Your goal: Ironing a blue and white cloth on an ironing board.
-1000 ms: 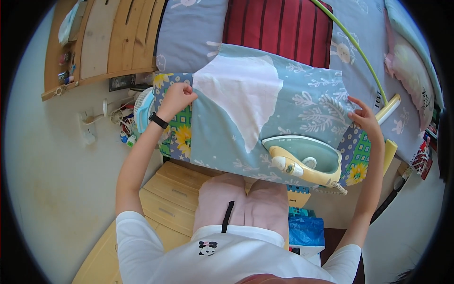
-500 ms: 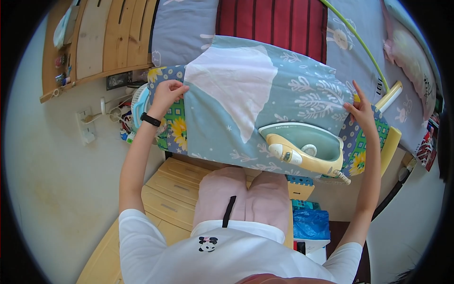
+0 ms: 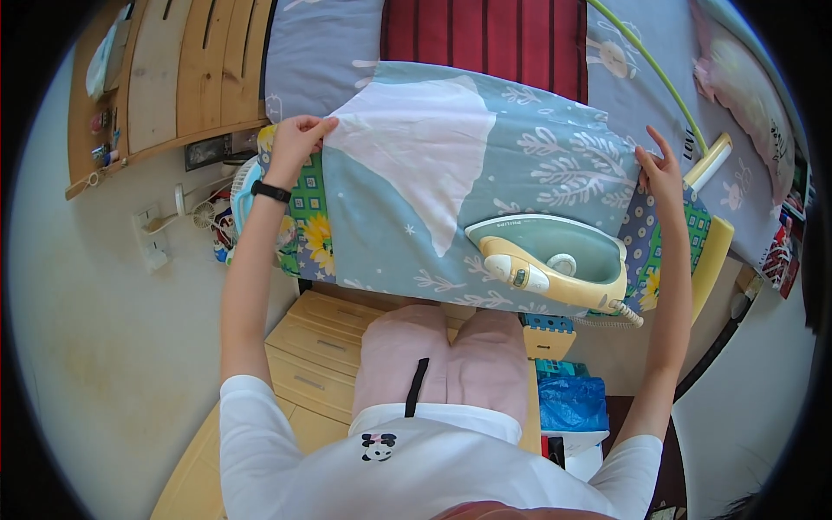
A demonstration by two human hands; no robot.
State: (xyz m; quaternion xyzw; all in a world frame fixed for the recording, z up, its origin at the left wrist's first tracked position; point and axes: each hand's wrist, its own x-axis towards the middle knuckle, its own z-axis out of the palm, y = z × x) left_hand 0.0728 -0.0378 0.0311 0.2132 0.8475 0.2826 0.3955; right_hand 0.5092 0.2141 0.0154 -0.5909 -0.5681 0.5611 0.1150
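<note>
The light-blue fabric sheet with white leaf prints and one big white patch (image 3: 381,208) lies spread across the ironing board with a patterned sunflower cover (image 3: 309,204). It looks mostly laid out, with soft ripples left toward its right edge. The cream-and-green iron (image 3: 572,260) rests unheld on its near right part. My left hand (image 3: 299,140) has thumb and fingers together, pinching the sheet's left edge, toward the far side. My right hand (image 3: 662,172) meets the right edge, index finger raised apart; whether the others grip fabric, I cannot tell. Farther off, a red fabric mat with dark stripes (image 3: 485,43) lies on the grey-blue bed (image 3: 325,48).
</note>
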